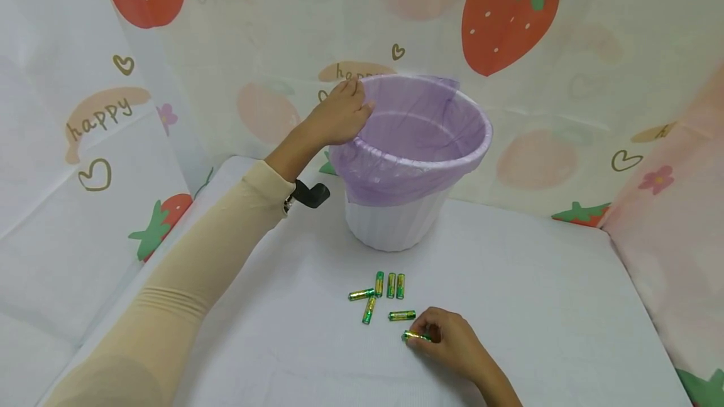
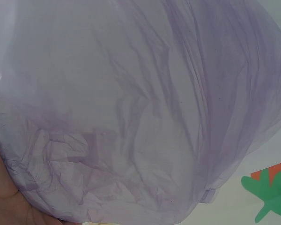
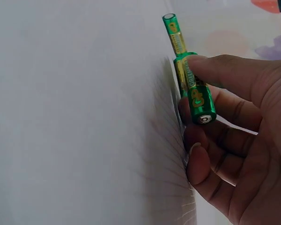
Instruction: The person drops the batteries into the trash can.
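A white trash bin (image 1: 390,225) stands upright, lined with a purple plastic bag (image 1: 390,184) folded down over its rim. My left hand (image 1: 342,112) grips the bin's left rim through the bag; in the left wrist view the wrinkled purple bag (image 2: 145,117) fills most of the picture. Low on the right, my right hand (image 1: 449,338) pinches a green and gold battery (image 3: 199,96) between thumb and fingers, close to the white tabletop. Just beyond it lies another battery (image 1: 402,315). Several more, including a slanted battery (image 1: 369,310), lie between that one and the bin.
White cloth covers the table (image 1: 543,294). Behind the bin hangs a curtain (image 1: 418,30) printed with strawberries and hearts, and a similar white curtain (image 1: 45,162) closes off the left side. A black strap end (image 1: 312,195) sticks out at the left wrist.
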Available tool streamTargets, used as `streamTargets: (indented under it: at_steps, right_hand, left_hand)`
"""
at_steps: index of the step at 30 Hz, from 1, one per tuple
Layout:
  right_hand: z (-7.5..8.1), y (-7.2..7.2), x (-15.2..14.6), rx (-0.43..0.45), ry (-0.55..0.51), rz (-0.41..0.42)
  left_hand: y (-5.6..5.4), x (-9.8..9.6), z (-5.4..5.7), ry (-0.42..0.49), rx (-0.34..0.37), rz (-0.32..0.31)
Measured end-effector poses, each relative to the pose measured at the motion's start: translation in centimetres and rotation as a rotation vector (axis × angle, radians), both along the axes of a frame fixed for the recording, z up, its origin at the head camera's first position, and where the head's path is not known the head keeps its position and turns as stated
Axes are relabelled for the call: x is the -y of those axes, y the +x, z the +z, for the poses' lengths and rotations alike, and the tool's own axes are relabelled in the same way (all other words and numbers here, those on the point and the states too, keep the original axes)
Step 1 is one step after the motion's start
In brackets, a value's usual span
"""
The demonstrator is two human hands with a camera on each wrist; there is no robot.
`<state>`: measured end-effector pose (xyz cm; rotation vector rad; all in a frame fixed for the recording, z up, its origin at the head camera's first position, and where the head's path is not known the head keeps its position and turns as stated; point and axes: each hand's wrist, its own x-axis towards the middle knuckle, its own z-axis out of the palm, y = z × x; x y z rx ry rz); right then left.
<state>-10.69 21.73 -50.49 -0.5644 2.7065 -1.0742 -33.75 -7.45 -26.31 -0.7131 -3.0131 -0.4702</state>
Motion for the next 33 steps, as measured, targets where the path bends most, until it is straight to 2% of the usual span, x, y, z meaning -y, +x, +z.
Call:
streamTargets:
  at_steps: [5,21,33]
  right_hand:
    - [0.02,0.00,-0.09,0.048,-0.047,-0.001]
    - [-0.16,-0.01,-0.02,0.077,-0.104,-0.031]
    - [0.26,-0.03,0.01,0.040,-0.101,-0.071]
  left_hand:
    - [-0.04,0.02,-0.05,0.001,0.002,0.002]
    - [0.11,0.00,0.11,-0.009,-0.008,-0.007]
    - [0.07,0.03,-0.03,0.004,0.002,0.000]
